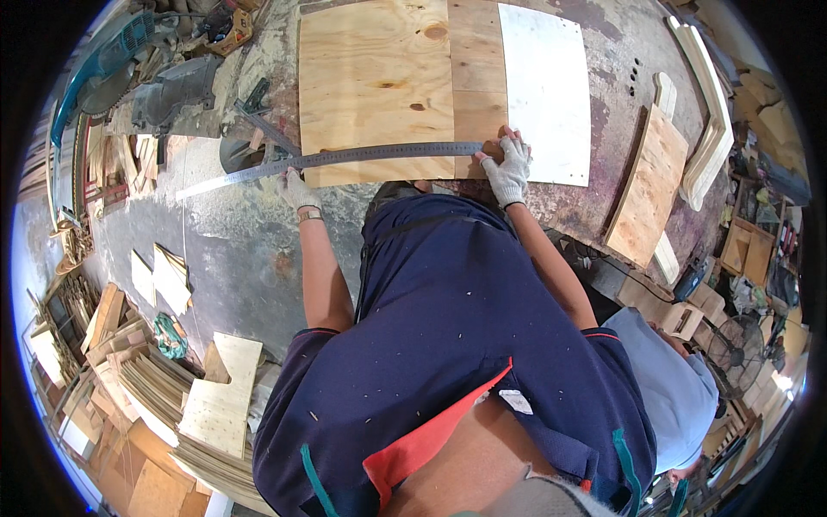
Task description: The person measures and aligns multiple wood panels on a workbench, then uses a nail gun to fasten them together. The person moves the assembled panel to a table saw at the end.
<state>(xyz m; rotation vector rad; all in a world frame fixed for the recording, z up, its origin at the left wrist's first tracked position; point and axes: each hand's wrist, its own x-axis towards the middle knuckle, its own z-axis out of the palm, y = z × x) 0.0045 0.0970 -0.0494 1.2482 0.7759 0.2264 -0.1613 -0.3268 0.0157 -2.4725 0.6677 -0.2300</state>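
A long steel ruler [379,154] lies across the near part of a plywood panel [375,77], its left end sticking out past the panel's left edge. My left hand [297,190], in a whitish glove, is closed on the ruler beside the panel's near left corner. At the ruler's right end, my gloved right hand [508,169] grips it with the thumb side, over the panel's near edge. A small brown patch by those fingers is too unclear to name. A browner wood strip [479,60] and a white board [544,86] adjoin the plywood on the right.
A narrow plywood piece [648,185] and pale shaped wooden parts [699,129] lie at the right. A blue circular saw [108,69] stands far left. Stacked boards [155,370] fill the lower left. Another person in light blue [668,388] is behind at the right, near a fan [739,349].
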